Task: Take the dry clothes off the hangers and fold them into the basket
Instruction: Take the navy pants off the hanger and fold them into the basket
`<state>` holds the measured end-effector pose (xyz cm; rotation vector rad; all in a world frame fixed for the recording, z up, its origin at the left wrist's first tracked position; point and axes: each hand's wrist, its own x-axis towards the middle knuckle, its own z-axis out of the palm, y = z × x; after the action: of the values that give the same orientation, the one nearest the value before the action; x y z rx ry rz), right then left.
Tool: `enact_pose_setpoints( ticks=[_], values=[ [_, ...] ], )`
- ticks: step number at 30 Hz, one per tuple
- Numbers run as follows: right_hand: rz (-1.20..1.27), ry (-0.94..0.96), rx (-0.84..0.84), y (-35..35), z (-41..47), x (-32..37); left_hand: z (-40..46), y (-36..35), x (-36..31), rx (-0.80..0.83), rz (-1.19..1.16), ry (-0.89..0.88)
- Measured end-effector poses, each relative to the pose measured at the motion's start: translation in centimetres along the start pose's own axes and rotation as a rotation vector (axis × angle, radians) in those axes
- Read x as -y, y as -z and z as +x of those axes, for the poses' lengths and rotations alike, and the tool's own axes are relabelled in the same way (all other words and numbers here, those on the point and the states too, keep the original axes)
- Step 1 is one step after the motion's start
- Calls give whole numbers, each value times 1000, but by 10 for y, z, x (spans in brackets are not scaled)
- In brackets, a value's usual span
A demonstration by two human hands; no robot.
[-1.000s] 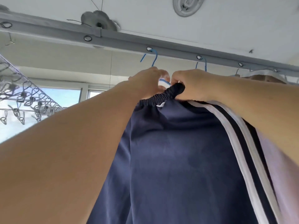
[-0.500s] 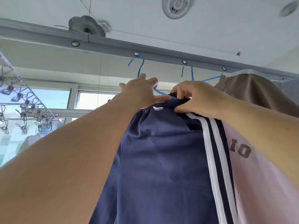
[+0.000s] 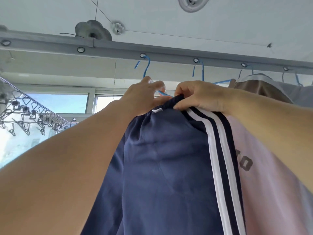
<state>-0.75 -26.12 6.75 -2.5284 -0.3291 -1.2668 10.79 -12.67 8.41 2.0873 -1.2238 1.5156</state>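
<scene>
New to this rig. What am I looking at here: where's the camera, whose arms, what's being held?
No robot here: a person works with bare hands, and the single camera sits on their head, tilted up toward the ceiling. So both arms reach in from below.

Overhead runs a grey rail with ring holes; blue hangers hook into them. Navy trousers with white side stripes hang from one of them.

The right hand has its grip on the elastic waistband, fingers curled round it. The left hand is at the waistband beside the hanger wire; its exact hold is hidden from this angle.

Just right of the trousers hangs a pink shirt with printed letters, then a brown garment. At far left is a rack of clothes pegs before a window. The basket is out of view.
</scene>
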Motion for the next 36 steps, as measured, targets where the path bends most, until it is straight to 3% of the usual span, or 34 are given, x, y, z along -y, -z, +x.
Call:
enact_pose_setpoints(
  ticks=[6,12,18,29,36],
  values=[
    [540,-63,83,-6,-5,-11,-1,5,-4,-1,32,-12],
    [726,-86,79,-9,-15,-15,1,6,-8,-43,50,-15],
    [592,-36,66,-11,-23,-12,-2,4,-3,-31,29,-22],
    [577,102,-6,-3,-66,-19,-2,10,-15,26,-11,58],
    [577,11,204,23,-99,-21,-2,17,-29,68,-54,67]
  ],
)
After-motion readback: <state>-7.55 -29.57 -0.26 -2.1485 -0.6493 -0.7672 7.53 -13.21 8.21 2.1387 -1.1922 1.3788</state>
